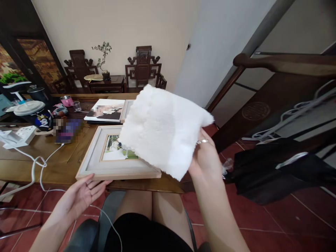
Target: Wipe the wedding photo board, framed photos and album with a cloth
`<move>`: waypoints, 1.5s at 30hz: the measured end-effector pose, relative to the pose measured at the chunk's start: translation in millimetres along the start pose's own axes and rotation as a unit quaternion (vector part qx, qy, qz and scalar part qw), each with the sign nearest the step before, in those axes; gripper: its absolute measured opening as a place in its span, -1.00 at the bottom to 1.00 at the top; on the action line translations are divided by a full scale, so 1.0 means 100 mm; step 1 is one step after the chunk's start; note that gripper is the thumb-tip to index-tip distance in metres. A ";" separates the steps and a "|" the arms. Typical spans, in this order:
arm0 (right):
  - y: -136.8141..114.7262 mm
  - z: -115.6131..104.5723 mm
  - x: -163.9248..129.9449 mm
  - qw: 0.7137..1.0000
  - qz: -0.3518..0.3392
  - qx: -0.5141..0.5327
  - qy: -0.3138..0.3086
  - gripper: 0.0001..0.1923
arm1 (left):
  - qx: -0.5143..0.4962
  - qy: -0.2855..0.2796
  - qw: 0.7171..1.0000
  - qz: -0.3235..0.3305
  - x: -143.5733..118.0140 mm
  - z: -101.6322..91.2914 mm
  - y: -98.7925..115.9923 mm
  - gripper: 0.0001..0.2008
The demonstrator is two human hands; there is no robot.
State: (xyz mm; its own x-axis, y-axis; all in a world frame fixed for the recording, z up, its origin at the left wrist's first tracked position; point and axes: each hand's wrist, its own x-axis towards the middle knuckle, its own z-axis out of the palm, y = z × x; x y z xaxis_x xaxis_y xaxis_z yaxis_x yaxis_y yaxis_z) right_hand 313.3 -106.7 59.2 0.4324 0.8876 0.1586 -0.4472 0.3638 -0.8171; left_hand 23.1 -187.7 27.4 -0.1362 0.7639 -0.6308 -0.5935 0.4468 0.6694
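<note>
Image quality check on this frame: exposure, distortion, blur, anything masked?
Head view: white cloth very bright, its right side nearly featureless; black fabric at right loses detail in the dark. Head view: carved wooden chair leans steeply, likely wide-angle stretch. Head view: pixelation covers the phone and part of the booklet cover.

Wears a silver-coloured ring (204, 141) on one finger of the right hand (208, 159), right of centre. Has plain black clothing (141, 232) at bottom centre, short enough to bare the thighs (135, 204). Shows bare forearms (219, 210) at lower left and lower right. Has a thin pale cable (114, 228) crossing the clothing's left edge.
</note>
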 end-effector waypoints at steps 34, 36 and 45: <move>0.24 0.34 -0.40 0.976 -0.038 -0.107 -0.185 -0.72 | 0.292 -0.160 0.846 0.416 0.02 0.80 0.26 -0.44; 0.23 0.33 -0.41 0.974 -0.018 -0.105 -0.199 -0.70 | 0.281 -0.163 0.853 0.408 0.02 0.78 0.29 -0.42; 0.19 0.30 -0.48 0.930 -0.166 -0.241 -0.222 -0.60 | 0.218 -0.055 0.822 0.524 0.17 0.78 0.31 -0.54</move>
State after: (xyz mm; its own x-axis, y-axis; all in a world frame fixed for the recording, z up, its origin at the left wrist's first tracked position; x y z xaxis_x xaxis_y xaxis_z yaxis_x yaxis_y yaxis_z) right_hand 260.5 -134.3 53.0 0.0710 0.8164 0.5731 0.1020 0.5656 -0.8184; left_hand 64.2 -125.0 67.9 -0.3051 0.8619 0.4050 0.1471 -0.3775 0.9142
